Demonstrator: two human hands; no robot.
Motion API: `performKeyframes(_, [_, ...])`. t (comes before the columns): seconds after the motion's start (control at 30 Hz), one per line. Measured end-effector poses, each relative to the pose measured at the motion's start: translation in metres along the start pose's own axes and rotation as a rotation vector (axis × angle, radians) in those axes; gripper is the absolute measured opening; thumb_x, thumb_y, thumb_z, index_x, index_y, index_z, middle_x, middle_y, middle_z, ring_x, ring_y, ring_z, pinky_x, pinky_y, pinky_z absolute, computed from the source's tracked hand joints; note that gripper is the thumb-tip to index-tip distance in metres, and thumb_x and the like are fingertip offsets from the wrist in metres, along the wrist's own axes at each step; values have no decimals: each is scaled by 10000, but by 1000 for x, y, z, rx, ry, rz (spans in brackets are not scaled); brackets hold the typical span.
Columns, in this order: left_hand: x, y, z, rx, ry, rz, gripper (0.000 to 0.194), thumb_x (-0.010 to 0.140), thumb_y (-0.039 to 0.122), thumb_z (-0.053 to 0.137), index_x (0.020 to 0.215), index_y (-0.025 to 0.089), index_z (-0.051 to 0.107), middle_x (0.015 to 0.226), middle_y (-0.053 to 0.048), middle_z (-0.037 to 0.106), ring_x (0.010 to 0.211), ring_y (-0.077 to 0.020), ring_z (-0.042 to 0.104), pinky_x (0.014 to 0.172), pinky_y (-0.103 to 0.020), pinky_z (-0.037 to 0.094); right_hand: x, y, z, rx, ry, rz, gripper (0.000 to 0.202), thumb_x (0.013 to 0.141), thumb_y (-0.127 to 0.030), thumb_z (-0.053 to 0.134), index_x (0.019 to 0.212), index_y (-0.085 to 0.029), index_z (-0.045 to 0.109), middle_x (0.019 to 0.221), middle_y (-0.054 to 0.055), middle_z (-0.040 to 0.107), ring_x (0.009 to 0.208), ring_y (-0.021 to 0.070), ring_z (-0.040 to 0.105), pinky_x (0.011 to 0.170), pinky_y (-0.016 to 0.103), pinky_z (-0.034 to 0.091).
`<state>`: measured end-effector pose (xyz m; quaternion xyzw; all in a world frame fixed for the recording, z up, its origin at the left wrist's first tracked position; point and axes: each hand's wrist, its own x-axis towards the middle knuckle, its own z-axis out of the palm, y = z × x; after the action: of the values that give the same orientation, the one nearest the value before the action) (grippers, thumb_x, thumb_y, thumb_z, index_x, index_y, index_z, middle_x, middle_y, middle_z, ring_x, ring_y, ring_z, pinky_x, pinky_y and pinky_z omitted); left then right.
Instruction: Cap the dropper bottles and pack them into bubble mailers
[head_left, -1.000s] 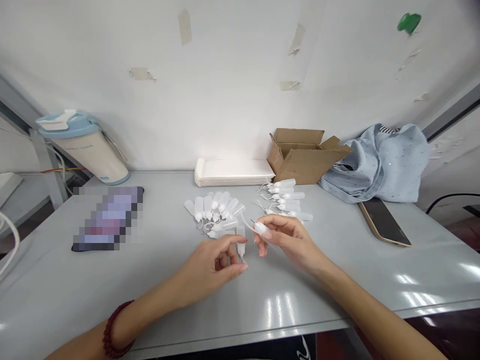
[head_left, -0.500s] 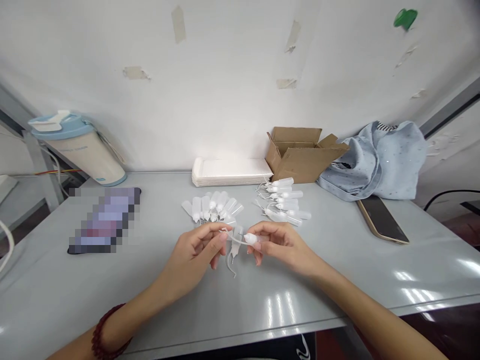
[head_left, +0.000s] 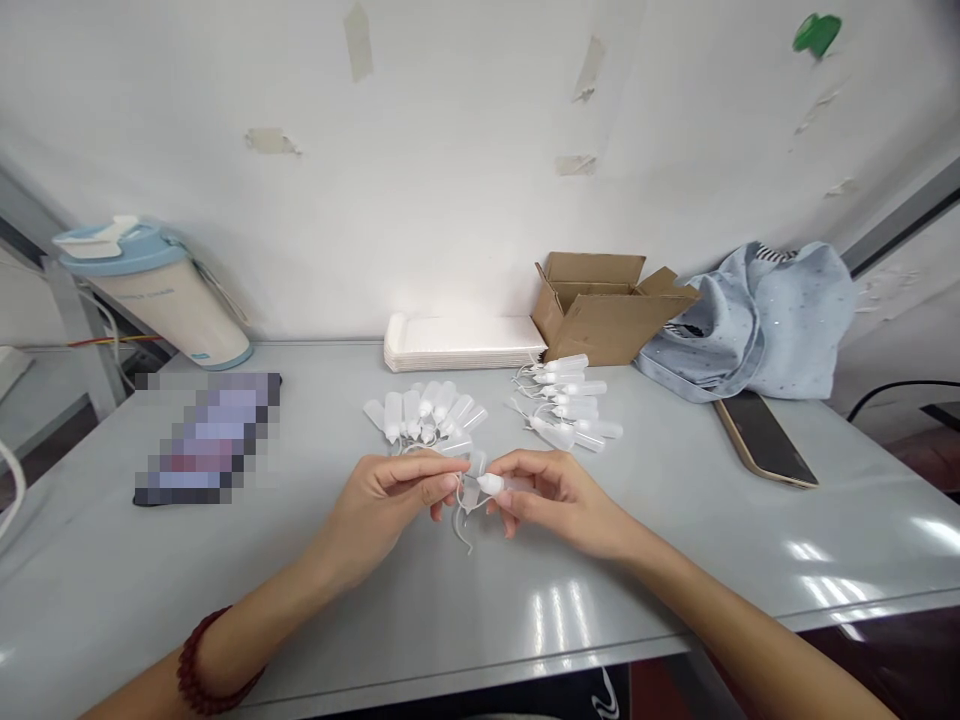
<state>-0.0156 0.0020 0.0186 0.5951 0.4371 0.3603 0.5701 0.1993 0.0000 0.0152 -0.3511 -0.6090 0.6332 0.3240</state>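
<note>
My right hand [head_left: 559,500] grips a small translucent dropper bottle [head_left: 490,484], its white tip turned left toward the other hand. Thumb and fingers of my left hand [head_left: 390,508] are pinched on the end of a thin white tube [head_left: 480,504], which loops between the hands below that tip. Another bottle [head_left: 476,462] lies on the table behind the fingers, partly covered, with its curly tube [head_left: 463,537] trailing toward me. Just beyond my left hand is a cluster of similar bottles [head_left: 427,405]. Several more bottles [head_left: 577,408] with thin tubes lie beyond my right hand.
Against the wall are a stack of white padded envelopes [head_left: 465,343] and an open cardboard box [head_left: 604,325]. A blue cloth bag [head_left: 787,325] and a phone [head_left: 769,440] lie at the right. On the left stand a tumbler [head_left: 169,300] and a pixelated phone [head_left: 214,440].
My hands have come closer together. The tube, stretched nearly straight before, now bends in a loop, and the held bottle's tip has shifted slightly left toward my left fingers.
</note>
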Motion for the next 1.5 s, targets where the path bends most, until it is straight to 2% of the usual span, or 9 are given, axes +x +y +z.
performKeyframes(0.17, [1,1,1,-79,-10,-67,84,769,276,684,815,239,745,650,29,634,584,-87,526,591,-202,452,0,0,1,-20,-14,-1,136,831,-213,591,946,-159,638,774,15,632,607,96,578,656,272,457])
performKeyframes(0.7, [-1,2,0,-31,-14,-69,99,802,299,650,806,236,725,651,35,622,593,-85,528,615,-196,457,1,1,0,-15,-39,6,161,845,-228,577,970,-143,631,770,25,631,585,93,564,637,277,456])
performKeyframes(0.9, [-4,3,1,85,-8,49,86,809,256,636,803,228,717,699,22,631,635,-100,545,609,-197,454,-1,-1,0,-77,-41,15,192,859,-256,550,981,-149,654,760,19,621,528,72,479,519,225,400])
performKeyframes(1.13, [-4,0,6,248,-28,169,135,847,247,581,804,203,701,751,-6,661,709,-137,578,658,-240,449,0,-2,3,-186,9,-61,154,822,-202,583,909,-155,701,759,11,642,722,119,562,673,237,431])
performKeyframes(1.33, [-5,-5,9,376,17,248,171,864,239,533,793,179,677,743,-23,657,694,-148,572,647,-258,443,0,-1,6,-253,24,-76,184,841,-217,555,940,-153,697,773,12,646,704,121,554,635,226,428])
performKeyframes(1.5, [-6,-7,11,411,14,245,177,865,239,521,798,178,674,755,-30,661,698,-154,579,654,-261,448,0,0,7,-358,33,-76,183,849,-226,536,901,-147,692,741,8,619,654,116,517,580,221,402])
